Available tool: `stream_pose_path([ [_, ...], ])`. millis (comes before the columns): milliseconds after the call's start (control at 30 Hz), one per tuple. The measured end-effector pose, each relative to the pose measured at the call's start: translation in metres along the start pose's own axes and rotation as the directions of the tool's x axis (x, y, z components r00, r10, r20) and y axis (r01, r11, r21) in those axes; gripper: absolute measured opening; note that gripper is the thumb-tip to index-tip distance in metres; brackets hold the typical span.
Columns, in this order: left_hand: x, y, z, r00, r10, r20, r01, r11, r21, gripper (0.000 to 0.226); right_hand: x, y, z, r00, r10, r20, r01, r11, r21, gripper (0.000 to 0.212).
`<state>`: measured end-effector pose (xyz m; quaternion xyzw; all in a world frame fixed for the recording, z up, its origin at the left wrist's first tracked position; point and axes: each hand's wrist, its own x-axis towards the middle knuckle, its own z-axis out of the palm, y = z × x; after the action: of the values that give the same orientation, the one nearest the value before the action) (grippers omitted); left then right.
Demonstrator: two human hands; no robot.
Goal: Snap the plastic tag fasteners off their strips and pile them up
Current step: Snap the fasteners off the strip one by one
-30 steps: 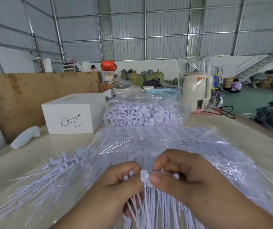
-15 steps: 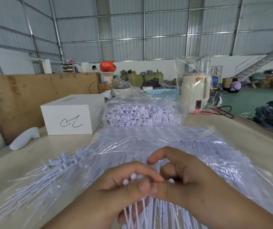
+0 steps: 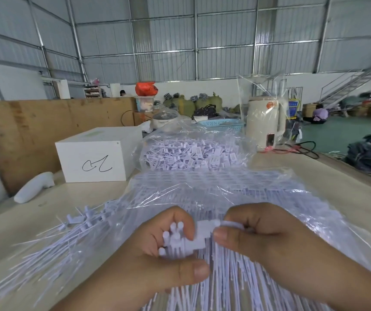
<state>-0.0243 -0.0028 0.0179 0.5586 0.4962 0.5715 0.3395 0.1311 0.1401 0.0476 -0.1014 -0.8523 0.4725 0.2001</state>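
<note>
My left hand grips a small bundle of white tag fasteners, heads up, their thin tails hanging down. My right hand pinches the end of a white fastener strip that meets that bundle. Under both hands lies a clear plastic bag of fastener strips. A loose pile of fasteners fans out on the table to the left. Farther back sits another clear bag of loose fasteners.
A white box with a black scribble stands at the back left, a white handheld device beside it. A cream kettle in plastic, a blue basket and cables lie at the back. A plywood board lines the left.
My hands have drawn apart a little. A bundle of fastener heads now stands exposed in my left hand, and my right thumb and finger have shifted to the strip's end.
</note>
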Motion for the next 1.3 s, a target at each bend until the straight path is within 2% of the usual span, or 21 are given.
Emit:
stream_pose_path([
  [100, 0.004, -0.003, 0.010, 0.980, 0.036, -0.195, -0.042, 0.999, -0.025, 0.034, 0.002, -0.003, 0.013, 0.987, -0.027, -0.159, 0.036, 0.998, 0.056, 0.040],
  [200, 0.008, -0.003, 0.019, 0.939, 0.071, -0.338, -0.092, 0.995, -0.048, 0.030, 0.003, -0.002, 0.027, 0.941, -0.128, -0.314, 0.097, 0.989, -0.113, 0.036],
  [300, 0.008, -0.002, 0.022, 0.888, 0.099, -0.449, -0.096, 0.995, 0.029, 0.028, 0.006, -0.005, 0.036, 0.885, -0.202, -0.420, 0.101, 0.963, -0.250, 0.037],
  [400, 0.004, -0.003, 0.022, 0.856, 0.084, -0.511, -0.023, 0.992, 0.125, 0.032, 0.015, -0.001, 0.016, 0.776, -0.125, -0.618, 0.030, 0.986, -0.162, 0.049],
  [433, 0.003, -0.002, 0.023, 0.870, 0.066, -0.488, -0.014, 0.994, 0.109, 0.030, 0.015, 0.000, 0.007, 0.776, -0.098, -0.624, 0.028, 0.992, -0.122, 0.051],
  [467, 0.003, 0.000, 0.024, 0.890, 0.046, -0.454, -0.016, 0.997, 0.070, 0.027, 0.014, 0.001, 0.000, 0.817, -0.078, -0.572, 0.041, 0.996, -0.078, 0.052],
  [533, 0.003, 0.003, 0.024, 0.916, 0.019, -0.402, -0.024, 1.000, -0.008, 0.021, 0.009, 0.003, -0.002, 0.935, -0.063, -0.348, 0.072, 0.997, 0.013, 0.047],
  [600, 0.002, 0.005, 0.022, 0.932, 0.013, -0.363, -0.032, 0.998, -0.046, 0.020, 0.006, 0.004, -0.001, 0.974, -0.091, -0.209, 0.099, 0.995, 0.028, 0.039],
  [733, 0.001, 0.010, 0.016, 0.944, 0.018, -0.330, -0.056, 0.993, -0.106, 0.023, 0.007, 0.005, -0.018, 0.952, -0.109, -0.285, 0.122, 0.992, 0.029, 0.031],
  [833, 0.000, 0.013, 0.008, 0.913, 0.018, -0.408, -0.059, 0.994, -0.088, 0.025, 0.003, 0.007, -0.023, 0.985, -0.092, -0.148, 0.093, 0.996, 0.001, 0.032],
  [933, -0.001, 0.014, -0.001, 0.915, 0.055, -0.399, -0.031, 0.997, 0.066, 0.025, 0.001, 0.007, -0.019, 0.997, -0.067, 0.032, 0.066, 0.998, 0.016, 0.030],
  [1000, -0.002, 0.012, -0.002, 0.945, 0.066, -0.319, -0.025, 0.991, 0.131, 0.023, 0.002, 0.007, -0.014, 0.995, -0.066, 0.068, 0.065, 0.998, 0.014, 0.031],
  [1067, -0.002, 0.011, 0.003, 0.987, 0.042, -0.152, -0.026, 0.994, 0.111, 0.023, 0.001, 0.006, -0.007, 0.992, -0.076, 0.098, 0.071, 0.996, 0.061, 0.028],
  [1133, -0.004, 0.009, 0.009, 1.000, 0.026, -0.008, -0.025, 0.997, 0.067, 0.025, 0.000, 0.006, 0.003, 0.982, -0.120, 0.145, 0.106, 0.989, 0.099, 0.025],
  [1300, -0.005, 0.014, 0.004, 0.998, -0.027, 0.062, 0.023, 0.998, 0.051, 0.023, 0.002, 0.015, 0.014, 0.987, -0.151, 0.054, 0.153, 0.988, -0.036, 0.027],
])
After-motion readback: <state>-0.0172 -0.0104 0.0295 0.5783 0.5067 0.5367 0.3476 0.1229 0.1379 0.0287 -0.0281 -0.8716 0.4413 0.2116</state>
